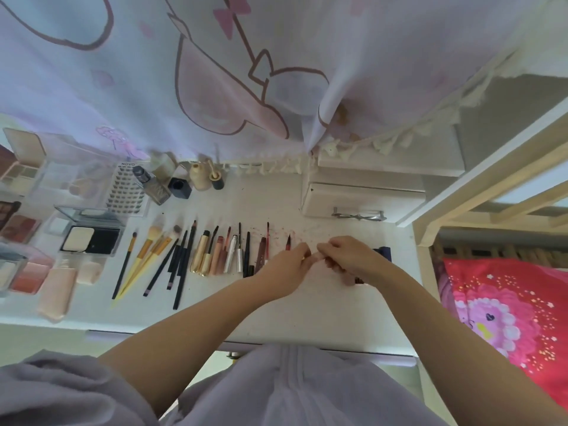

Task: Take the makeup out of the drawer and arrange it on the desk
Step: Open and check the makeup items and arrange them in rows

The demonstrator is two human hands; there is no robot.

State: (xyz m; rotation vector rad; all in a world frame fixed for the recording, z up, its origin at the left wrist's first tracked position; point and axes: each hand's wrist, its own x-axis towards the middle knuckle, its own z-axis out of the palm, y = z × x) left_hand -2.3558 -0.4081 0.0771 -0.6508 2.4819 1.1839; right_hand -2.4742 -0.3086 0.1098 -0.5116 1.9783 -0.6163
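Makeup lies in rows on the white desk [322,309]. Brushes [147,259], pencils and mascara tubes [215,253] run across the middle. Compacts and palettes [89,238] sit at the left, small bottles [181,182] at the back. My left hand [289,265] and my right hand [350,256] meet right of the row, both pinching a small pinkish tube [318,258] between their fingertips. A dark-tipped pen [288,242] lies just beyond my left hand. The small white drawer [362,198] with a metal handle stands behind my hands.
A printed pink and white curtain [215,87] hangs over the back of the desk. A white bed frame [461,216] and a red and pink blanket [507,309] are at the right. Reddish smudges [276,233] mark the desk near the pens.
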